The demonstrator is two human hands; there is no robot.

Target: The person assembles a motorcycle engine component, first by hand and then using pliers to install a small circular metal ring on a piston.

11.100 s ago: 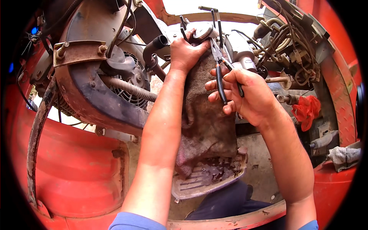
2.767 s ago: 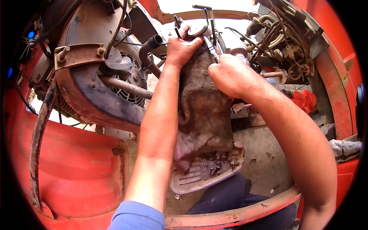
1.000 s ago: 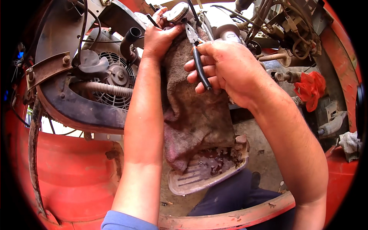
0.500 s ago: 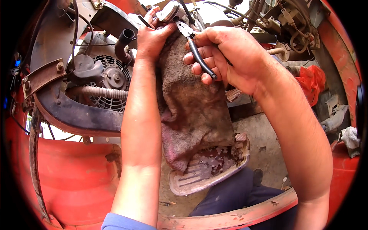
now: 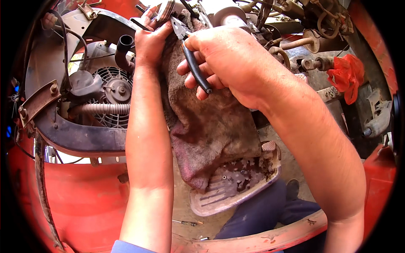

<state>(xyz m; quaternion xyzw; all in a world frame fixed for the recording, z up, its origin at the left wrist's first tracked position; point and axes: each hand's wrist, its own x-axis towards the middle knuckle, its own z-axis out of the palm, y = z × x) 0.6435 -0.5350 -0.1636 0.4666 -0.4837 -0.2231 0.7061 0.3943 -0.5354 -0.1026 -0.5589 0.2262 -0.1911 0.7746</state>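
My left hand (image 5: 148,41) is at the top, its fingers closed around a round metal part with grooved sides that looks like an engine piston (image 5: 166,12). A dark thin rod (image 5: 140,24) sticks out by its fingers. In my right hand (image 5: 228,57) is a pair of pliers (image 5: 195,69) with black handles. The pliers' metal jaws lie right beside the piston; whether they grip anything is too small to tell. Beneath both hands hangs a dirty brown towel (image 5: 215,122). Its lower end reaches into a grimy tray (image 5: 211,207) holding dark liquid and a small nut-like ring (image 5: 224,177).
A radiator fan (image 5: 118,89) and ribbed hose (image 5: 101,109) stand left of my arms, behind a dark curved frame (image 5: 84,134). Engine parts and a red plastic bag (image 5: 348,76) are at the right. A screwdriver (image 5: 185,222) lies beyond the red front beam (image 5: 270,238).
Both hands, the piston and the pliers have shifted left in the picture, and the view has shifted a little too. The piston now shows more of its grooved side.
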